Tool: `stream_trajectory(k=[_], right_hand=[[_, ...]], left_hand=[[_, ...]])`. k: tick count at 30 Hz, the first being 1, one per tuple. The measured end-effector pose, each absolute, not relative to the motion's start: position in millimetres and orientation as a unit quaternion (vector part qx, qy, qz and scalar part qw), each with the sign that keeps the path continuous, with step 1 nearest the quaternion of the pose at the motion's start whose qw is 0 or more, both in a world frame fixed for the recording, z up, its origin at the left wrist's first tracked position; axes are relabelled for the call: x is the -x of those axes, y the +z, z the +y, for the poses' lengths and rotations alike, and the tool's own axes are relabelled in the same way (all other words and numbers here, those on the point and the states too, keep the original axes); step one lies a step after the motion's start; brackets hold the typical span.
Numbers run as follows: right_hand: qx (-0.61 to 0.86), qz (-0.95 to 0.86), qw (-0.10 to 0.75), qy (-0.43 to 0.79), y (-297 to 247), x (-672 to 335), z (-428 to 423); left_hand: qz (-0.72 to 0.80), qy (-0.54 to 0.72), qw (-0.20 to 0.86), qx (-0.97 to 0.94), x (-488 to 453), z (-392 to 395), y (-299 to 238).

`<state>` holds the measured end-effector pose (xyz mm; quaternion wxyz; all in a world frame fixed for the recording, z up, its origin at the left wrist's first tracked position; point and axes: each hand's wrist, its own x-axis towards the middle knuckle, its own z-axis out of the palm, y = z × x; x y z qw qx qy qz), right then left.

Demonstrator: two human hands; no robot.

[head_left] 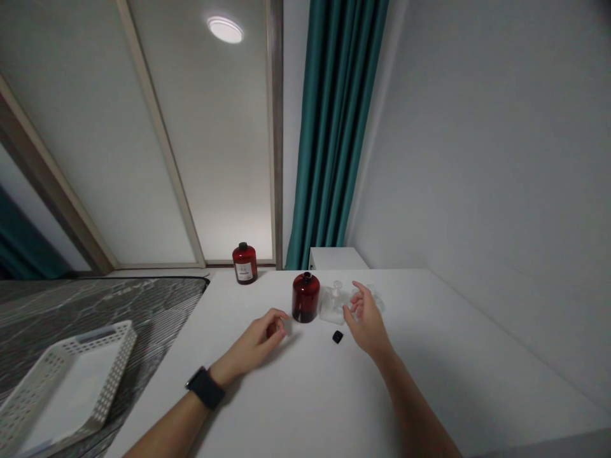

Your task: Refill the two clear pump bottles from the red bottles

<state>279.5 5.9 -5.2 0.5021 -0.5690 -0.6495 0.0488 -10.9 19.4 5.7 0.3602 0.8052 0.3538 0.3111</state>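
An uncapped dark red bottle (305,299) stands upright on the white table (296,394). Just left of its base is my left hand (258,337), fingers loosely curled, with a gap between thumb and forefinger and nothing visible in them. My right hand (365,318) is raised at the right, forefinger stretched out and thumb apart. It partly covers a clear glass bottle (331,305) and another clear object (375,298) behind it, whose kind I cannot make out. A small black cap (338,336) lies on the table between my hands.
A second dark red bottle with a white label and a dark cap (244,264) stands at the table's far left edge. A white perforated basket (95,394) sits lower at the left on a grey patterned surface. A white cabinet (337,257) adjoins the far edge, before a green curtain (337,127).
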Motion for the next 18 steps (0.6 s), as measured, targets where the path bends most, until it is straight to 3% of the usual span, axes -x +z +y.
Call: stream_trajectory(k=[18], right_hand=[[0.529, -0.813, 0.194, 0.149, 12, -276, -15]], left_hand=[[0.388, 0.331, 0.305, -0.804, 9, 16, 14]])
